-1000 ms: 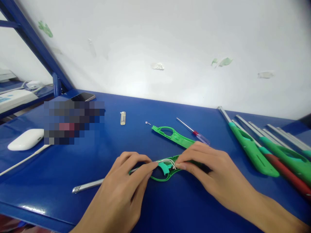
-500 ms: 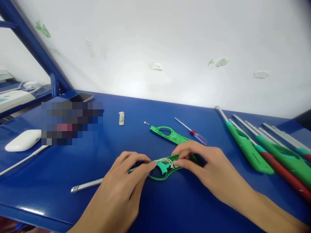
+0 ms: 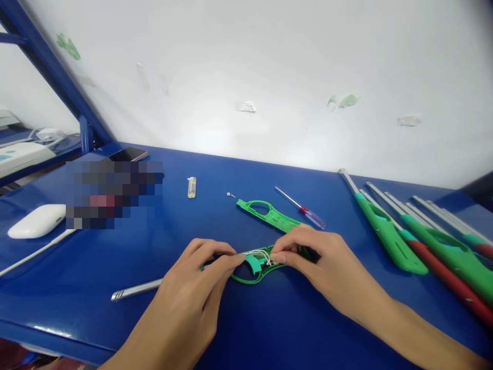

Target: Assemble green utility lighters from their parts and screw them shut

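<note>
Blue worktop (image 3: 239, 334) spreads beneath both my hands, which reach in from the lower corners and angle toward each other. My left hand (image 3: 192, 288) arches palm down, knuckles raised, thumb tucked low; my right hand (image 3: 327, 262) bends in from the other side with its rear fingers curled under. Between them is a bright green half-shell (image 3: 246, 281), open side up, with a round loop toward its front. A slim silver tube (image 3: 136, 290), slotted near its tip, shows out past my left knuckles. Within the loop sits a curved teal trigger (image 3: 253, 264), and thin white wires (image 3: 258, 252) bow over it. My left thumb and forefinger close on the front of the half-shell, the forefinger's tip just beside the trigger. My right hand hides the rear end; its thumb and forefinger narrow to a pinch on the wires, just behind the trigger.
</note>
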